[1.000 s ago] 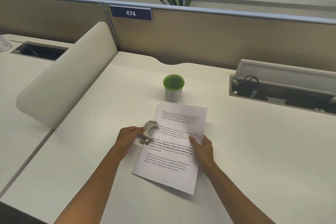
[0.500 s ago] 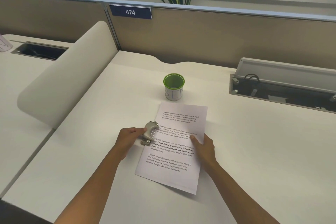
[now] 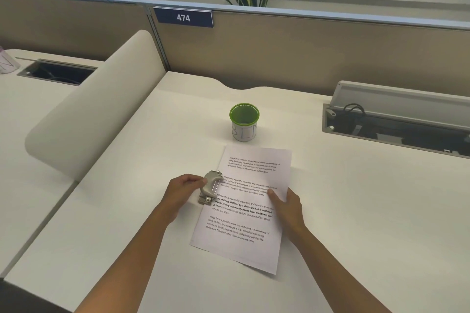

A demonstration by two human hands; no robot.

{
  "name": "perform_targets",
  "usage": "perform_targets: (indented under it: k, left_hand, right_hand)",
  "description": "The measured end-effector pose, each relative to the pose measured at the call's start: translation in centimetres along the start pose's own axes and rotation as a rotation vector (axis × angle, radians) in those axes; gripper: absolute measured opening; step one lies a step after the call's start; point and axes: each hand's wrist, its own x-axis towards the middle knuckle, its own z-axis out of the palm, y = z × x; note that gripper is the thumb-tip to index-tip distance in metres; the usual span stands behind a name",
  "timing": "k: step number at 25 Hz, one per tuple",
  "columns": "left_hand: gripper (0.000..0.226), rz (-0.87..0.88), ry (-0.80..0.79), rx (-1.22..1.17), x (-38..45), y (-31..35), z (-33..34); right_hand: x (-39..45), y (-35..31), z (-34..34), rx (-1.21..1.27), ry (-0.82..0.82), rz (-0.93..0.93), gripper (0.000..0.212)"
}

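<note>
A printed sheet of paper (image 3: pixel 244 231) lies on the white desk (image 3: pixel 356 211) in front of me. A small silver metal hole punch (image 3: pixel 209 187) sits on the sheet's left edge, about halfway up. My left hand (image 3: pixel 181 192) grips the punch from the left, fingers curled round its handle. My right hand (image 3: pixel 286 204) holds the paper at its right edge, thumb lying on top of the sheet and the fingers hidden beyond the edge.
A white cup with a green rim (image 3: pixel 244 122) stands just beyond the paper's top edge. An open cable tray (image 3: pixel 396 122) is sunk into the desk at the right. A rounded beige divider (image 3: pixel 94 109) rises on the left. A partition with a 474 label (image 3: pixel 183 17) closes the back.
The sheet has turned slightly, its lower end swinging right so it lies a little straighter. Both hands stay on the punch and the paper's edge.
</note>
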Motion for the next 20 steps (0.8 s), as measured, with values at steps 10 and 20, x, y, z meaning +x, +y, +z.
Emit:
perform_targets:
  k: [10, 20]
  left_hand:
    - [0.042, -0.057, 0.080, 0.325, 1.9, 3.3, 2.0]
    - [0.062, 0.489, 0.187, 0.874, 3.0, 1.3, 7.9]
  right_hand:
    - [0.5, 0.2, -0.6, 0.024, -0.002, 0.034, 0.031]
    - [0.3, 0.3, -0.5, -0.023, -0.001, 0.011, 0.032]
